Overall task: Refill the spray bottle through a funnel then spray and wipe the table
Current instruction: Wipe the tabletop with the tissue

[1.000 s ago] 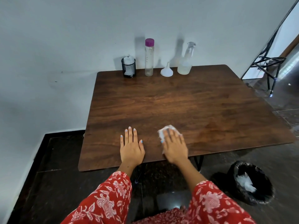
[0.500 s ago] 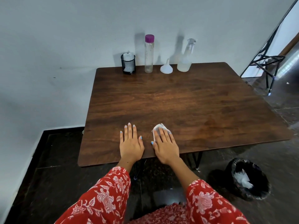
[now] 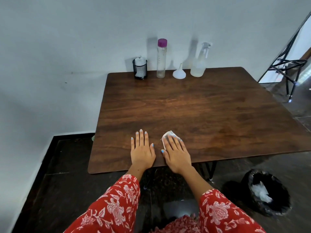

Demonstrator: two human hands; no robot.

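Dark wood-grain table (image 3: 193, 108) stood against pale wall, broad middle bare. Left hand (image 3: 142, 151) lay flat, fingers spread, empty, near front edge. Right hand (image 3: 176, 153) flat beside it, pressing crumpled white tissue (image 3: 166, 136). Spray bottle (image 3: 199, 64), white cone funnel (image 3: 179, 74), tall purple-capped bottle (image 3: 161, 59) lined far edge.

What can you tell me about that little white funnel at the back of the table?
The funnel looks like translucent white plastic. It stands upside down, its wide mouth flat on the wooden table and its narrow spout pointing up. It sits near the far edge by the wall, between the purple-capped bottle and the spray bottle, apart from both. Nothing touches it but the table; both hands are far from it.
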